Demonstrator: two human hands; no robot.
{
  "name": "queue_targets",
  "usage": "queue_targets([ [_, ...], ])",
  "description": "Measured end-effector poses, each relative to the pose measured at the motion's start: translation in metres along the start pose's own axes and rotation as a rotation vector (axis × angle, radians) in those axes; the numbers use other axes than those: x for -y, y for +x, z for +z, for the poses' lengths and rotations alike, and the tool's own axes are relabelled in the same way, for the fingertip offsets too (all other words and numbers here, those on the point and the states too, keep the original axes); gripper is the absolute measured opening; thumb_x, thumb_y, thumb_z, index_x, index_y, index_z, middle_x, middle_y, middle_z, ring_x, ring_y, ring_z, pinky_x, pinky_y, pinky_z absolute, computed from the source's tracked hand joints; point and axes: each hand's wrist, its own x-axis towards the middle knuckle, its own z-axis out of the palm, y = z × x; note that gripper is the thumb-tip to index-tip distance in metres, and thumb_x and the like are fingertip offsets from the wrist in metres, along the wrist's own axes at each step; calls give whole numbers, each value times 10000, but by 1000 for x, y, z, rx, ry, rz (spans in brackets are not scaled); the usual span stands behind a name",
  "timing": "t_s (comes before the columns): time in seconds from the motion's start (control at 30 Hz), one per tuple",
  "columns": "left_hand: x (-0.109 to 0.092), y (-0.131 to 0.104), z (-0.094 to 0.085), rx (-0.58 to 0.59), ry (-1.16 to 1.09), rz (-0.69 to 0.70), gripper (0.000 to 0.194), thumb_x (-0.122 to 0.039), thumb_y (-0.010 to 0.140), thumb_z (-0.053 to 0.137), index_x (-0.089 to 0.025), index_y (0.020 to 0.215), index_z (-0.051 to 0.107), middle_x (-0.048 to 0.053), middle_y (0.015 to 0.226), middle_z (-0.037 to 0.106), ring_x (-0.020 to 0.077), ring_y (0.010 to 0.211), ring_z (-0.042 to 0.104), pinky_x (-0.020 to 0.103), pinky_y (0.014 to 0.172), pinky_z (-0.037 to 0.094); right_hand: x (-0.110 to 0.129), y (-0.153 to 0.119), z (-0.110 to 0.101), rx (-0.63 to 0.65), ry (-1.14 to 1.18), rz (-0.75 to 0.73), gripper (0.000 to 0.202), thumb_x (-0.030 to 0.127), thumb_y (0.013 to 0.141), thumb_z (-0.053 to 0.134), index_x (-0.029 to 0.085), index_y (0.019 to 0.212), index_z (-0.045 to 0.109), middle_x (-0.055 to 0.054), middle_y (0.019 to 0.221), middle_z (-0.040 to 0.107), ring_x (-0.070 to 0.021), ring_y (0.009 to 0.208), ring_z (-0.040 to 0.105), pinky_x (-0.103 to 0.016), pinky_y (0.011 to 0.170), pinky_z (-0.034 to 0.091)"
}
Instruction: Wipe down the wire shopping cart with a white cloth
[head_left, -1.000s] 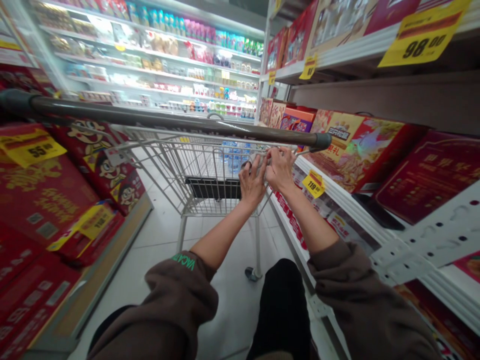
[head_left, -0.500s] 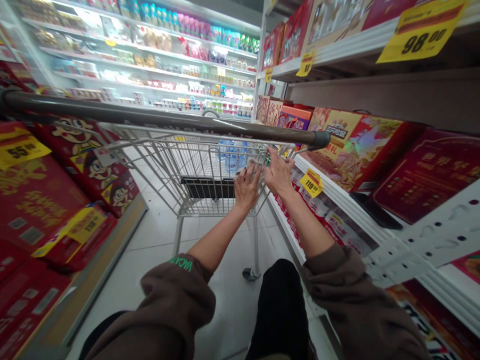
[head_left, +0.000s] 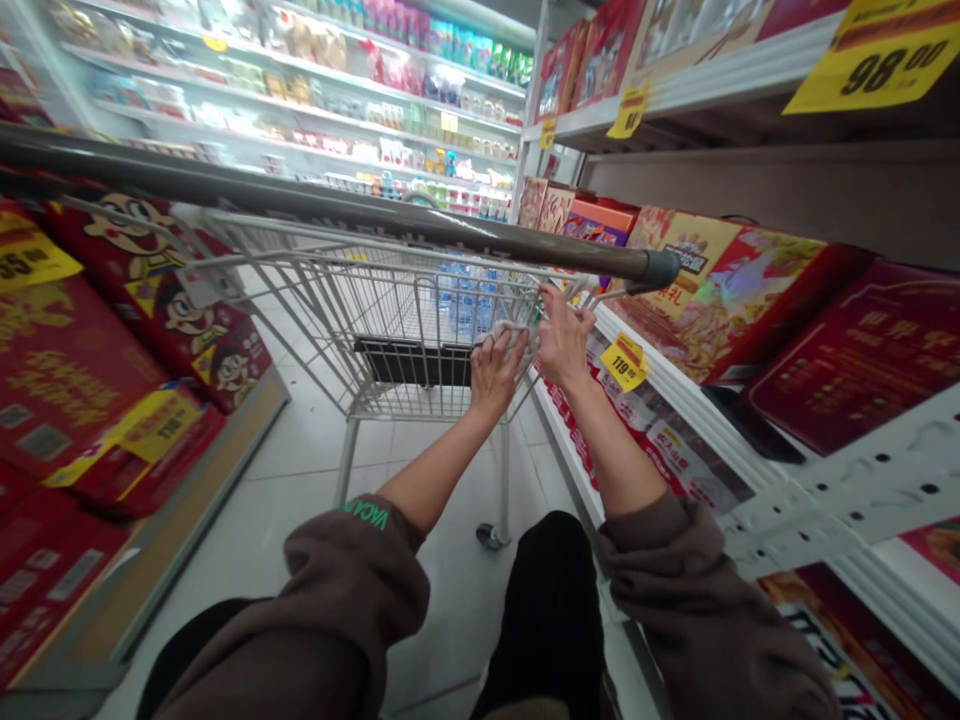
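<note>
A grey wire shopping cart (head_left: 409,414) stands in front of me, its dark handlebar (head_left: 337,203) crossing above my hands. Near the right rear corner of the basket, my left hand (head_left: 493,382) presses a crumpled greyish cloth (head_left: 513,328) against the wires, fingers bent over it. Just to its right, my right hand (head_left: 562,340) is closed around the wire frame below the handlebar's end; some of its fingers are hidden. Clear blue-tinted bottles (head_left: 466,305) show through the wires. A black panel (head_left: 412,362) is fixed low on the cart's rear side.
Shelves with boxed goods (head_left: 739,290) and yellow price tags (head_left: 624,361) run close along my right. Red boxes (head_left: 97,370) are stacked on a low platform at left. A lit chiller (head_left: 315,75) spans the far end. One caster (head_left: 492,537) sits near my knee.
The handlebar and cart sit slightly higher and more tilted in view. My left hand and the cloth have shifted only slightly; my right hand stays at the frame.
</note>
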Motion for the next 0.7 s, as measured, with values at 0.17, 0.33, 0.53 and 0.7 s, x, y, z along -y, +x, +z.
queue_targets([
  [0.17,6,-12,-4,38,-14,64,502,-154,1037,391,-322,1455,613,117,1387,666,285,1333,550,459,1101,381,-1,0,1,-4,-37,-16,575,181,874,322,214,1446,370,-99,1385,679,-254,1219,637,-460,1059,319],
  [0.33,-11,28,-7,-107,-42,37,418,-306,1080,407,-337,1450,601,117,1442,625,295,1393,488,504,1154,324,-1,0,1,-4,-54,-33,586,162,870,315,221,1452,354,-95,1427,647,-245,1241,628,-453,1045,336],
  [0.53,12,-18,-3,81,14,159,420,-196,1052,439,-352,1383,644,87,1338,692,276,1314,560,520,1095,397,-2,-2,3,-30,-42,-43,593,157,842,323,212,1431,363,-102,1414,658,-246,1266,618,-456,1058,344],
  [0.7,23,-8,-22,-29,43,91,450,-203,1057,424,-378,1434,596,86,1383,657,290,1343,512,561,1113,386,0,-4,7,-59,-67,-47,629,173,834,323,238,1459,352,-95,1456,620,-253,1291,606,-448,1048,341],
])
